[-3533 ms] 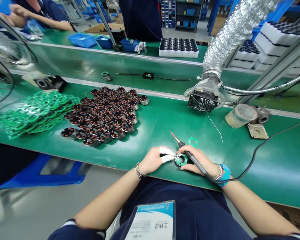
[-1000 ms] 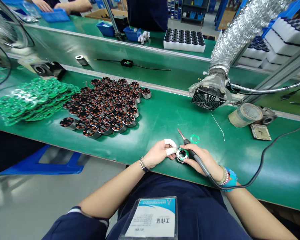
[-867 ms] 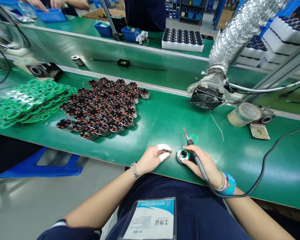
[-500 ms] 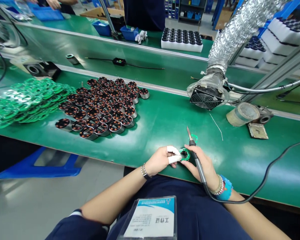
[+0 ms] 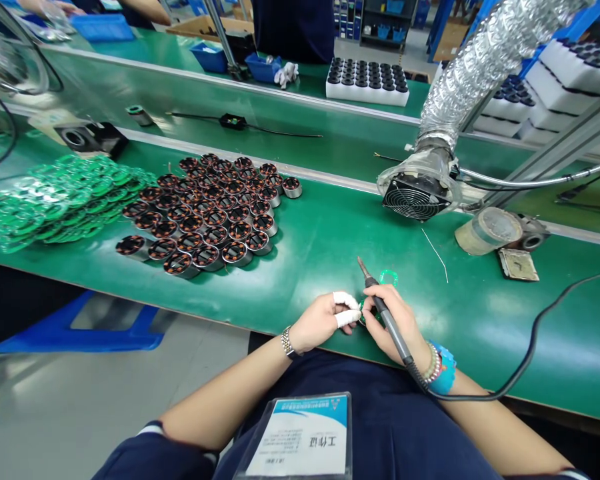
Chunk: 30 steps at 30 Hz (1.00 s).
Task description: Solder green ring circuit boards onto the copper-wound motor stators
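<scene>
My left hand (image 5: 325, 320), white covers on its finger and thumb, pinches the edge of a small green ring-shaped circuit board (image 5: 363, 313), low over the bench front. Whether a motor core sits beneath the board I cannot tell. Across my right hand (image 5: 397, 327) lies a soldering iron (image 5: 391, 327), its tip pointing up and to the left, clear of the board. The thumb and index finger of that hand close in at the board's right side and hide most of it. Just beyond them, another green ring board (image 5: 389, 276) lies on the bench.
Wound stators (image 5: 215, 217) stand grouped left of centre, beside a pile of green circuit boards (image 5: 65, 200). A fan (image 5: 415, 199) on a foil duct hangs at the back. A solder wire (image 5: 435, 255), a round tub (image 5: 489, 231) and the iron's cable (image 5: 535, 347) lie right.
My right hand has moved left with the soldering iron, its finger and thumb drawing together over the board. My left hand keeps its pinch. The view has shifted slightly.
</scene>
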Each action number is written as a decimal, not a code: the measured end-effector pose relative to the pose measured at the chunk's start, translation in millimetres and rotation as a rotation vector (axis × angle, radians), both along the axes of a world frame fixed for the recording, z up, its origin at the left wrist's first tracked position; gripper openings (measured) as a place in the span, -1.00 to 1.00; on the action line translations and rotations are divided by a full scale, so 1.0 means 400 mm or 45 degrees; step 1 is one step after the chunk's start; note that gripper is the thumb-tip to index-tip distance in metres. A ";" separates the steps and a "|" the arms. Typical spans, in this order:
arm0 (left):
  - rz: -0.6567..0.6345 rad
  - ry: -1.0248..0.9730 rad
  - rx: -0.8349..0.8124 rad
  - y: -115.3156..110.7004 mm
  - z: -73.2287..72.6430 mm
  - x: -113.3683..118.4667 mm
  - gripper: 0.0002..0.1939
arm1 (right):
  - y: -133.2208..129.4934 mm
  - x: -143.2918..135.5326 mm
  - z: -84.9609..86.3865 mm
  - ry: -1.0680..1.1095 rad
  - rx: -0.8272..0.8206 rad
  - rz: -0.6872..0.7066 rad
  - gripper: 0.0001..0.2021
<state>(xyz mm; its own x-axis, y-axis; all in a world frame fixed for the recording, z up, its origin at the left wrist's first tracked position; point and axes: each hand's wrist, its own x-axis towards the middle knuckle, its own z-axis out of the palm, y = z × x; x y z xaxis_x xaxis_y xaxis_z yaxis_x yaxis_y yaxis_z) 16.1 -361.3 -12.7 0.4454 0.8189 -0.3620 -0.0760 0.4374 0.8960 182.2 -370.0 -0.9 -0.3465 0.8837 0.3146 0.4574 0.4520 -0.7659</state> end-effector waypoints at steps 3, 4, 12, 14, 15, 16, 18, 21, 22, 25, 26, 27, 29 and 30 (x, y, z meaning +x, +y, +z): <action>0.033 -0.013 -0.051 -0.001 -0.001 -0.002 -0.74 | -0.004 0.000 0.001 -0.015 0.038 -0.053 -0.71; 0.041 -0.008 -0.069 0.000 -0.003 -0.003 -0.75 | -0.005 0.004 0.004 -0.005 0.048 -0.079 -0.72; -0.038 0.029 -0.165 0.021 -0.003 -0.008 -0.79 | -0.023 0.067 0.050 0.059 0.050 -0.177 -0.85; -0.040 0.036 -0.182 0.024 0.000 -0.008 -0.80 | -0.031 0.084 0.065 0.057 0.093 -0.104 -0.80; -0.037 0.034 -0.189 0.025 0.001 -0.007 -0.81 | -0.034 0.092 0.073 0.057 0.110 -0.068 -0.77; -0.036 0.029 -0.196 0.025 0.001 -0.007 -0.81 | -0.037 0.099 0.080 0.058 0.114 -0.039 -0.75; -0.031 0.016 -0.211 0.026 0.000 -0.007 -0.82 | -0.041 0.110 0.094 0.075 0.081 0.001 -0.77; -0.014 -0.004 -0.240 0.026 -0.003 -0.006 -0.83 | -0.045 0.119 0.100 0.093 -0.004 0.019 -0.80; -0.011 -0.009 -0.248 0.026 -0.003 -0.006 -0.83 | -0.045 0.120 0.097 0.093 -0.019 0.018 -0.80; -0.006 -0.016 -0.261 0.026 -0.003 -0.006 -0.85 | -0.047 0.120 0.085 0.101 -0.031 0.025 -0.80; -0.005 -0.017 -0.263 0.026 -0.002 -0.006 -0.85 | -0.047 0.120 0.081 0.106 -0.033 0.034 -0.79; -0.006 -0.017 -0.265 0.026 -0.002 -0.006 -0.85 | -0.047 0.119 0.079 0.113 -0.034 0.043 -0.79; -0.009 -0.019 -0.268 0.026 0.000 -0.006 -0.84 | -0.047 0.117 0.078 0.117 -0.036 0.052 -0.78; -0.010 -0.019 -0.270 0.027 0.000 -0.005 -0.84 | -0.047 0.116 0.079 0.115 -0.036 0.054 -0.79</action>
